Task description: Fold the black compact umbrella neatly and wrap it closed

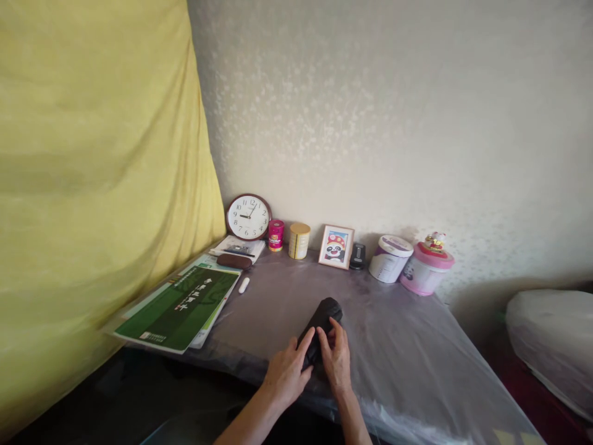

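Observation:
A black folded umbrella [327, 307], short and rolled up, lies slantwise at the front of the table, its far end pointing away and slightly right. Along its left side, my left hand [288, 371] holds it with the index finger stretched forward over the fabric. My right hand [337, 357] grips the other side, with thumb on top and bent fingers around the right edge. Both hands partly cover the umbrella's middle and near end.
Green books [185, 303], a brown case [234, 261] and a small white object [244, 285] lie left. At the back stand a clock [249, 216], a pink can [275, 235], a yellow-lidded can [299, 241], a panda picture [336, 246] and two tubs [391, 259]. A yellow curtain [102, 154] hangs left.

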The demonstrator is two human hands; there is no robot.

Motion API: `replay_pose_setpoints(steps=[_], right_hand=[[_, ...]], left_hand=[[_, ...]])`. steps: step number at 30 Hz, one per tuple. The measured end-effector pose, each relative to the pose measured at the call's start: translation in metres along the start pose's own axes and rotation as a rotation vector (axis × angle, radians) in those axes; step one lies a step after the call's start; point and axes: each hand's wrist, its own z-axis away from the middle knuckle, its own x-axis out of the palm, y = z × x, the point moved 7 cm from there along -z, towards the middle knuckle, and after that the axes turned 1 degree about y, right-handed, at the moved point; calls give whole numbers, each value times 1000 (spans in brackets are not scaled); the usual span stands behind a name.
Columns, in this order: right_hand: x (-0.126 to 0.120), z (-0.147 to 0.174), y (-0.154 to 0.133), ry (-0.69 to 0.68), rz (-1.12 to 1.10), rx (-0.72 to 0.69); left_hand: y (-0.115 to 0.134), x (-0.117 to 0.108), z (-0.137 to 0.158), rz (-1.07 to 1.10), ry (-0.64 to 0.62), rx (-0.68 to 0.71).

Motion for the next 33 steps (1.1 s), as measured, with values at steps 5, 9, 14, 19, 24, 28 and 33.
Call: replay_pose_setpoints(steps=[5, 9, 14, 19, 24, 28, 33], right_hand=[[2, 3, -21, -204, -120, -206], [-3, 3, -14, -226, -236, -164], [-8, 6, 3, -231, -378, -2], [-10, 16, 1, -326, -531, 185], [-12, 12, -6, -327, -551, 246], [-6, 3, -14, -356, -518, 222], [10, -7, -17, -409, -429, 183]], left_hand=[[3, 0, -1, -51, -13, -9], [3, -1, 0, -73, -22, -8], [4, 0, 1, -104, -27, -10], [6, -1, 1, -130, -44, 5], [7, -1, 1, -134, -65, 3], [7, 3, 2, -128, -66, -9], [7, 7, 4, -117, -61, -19]])
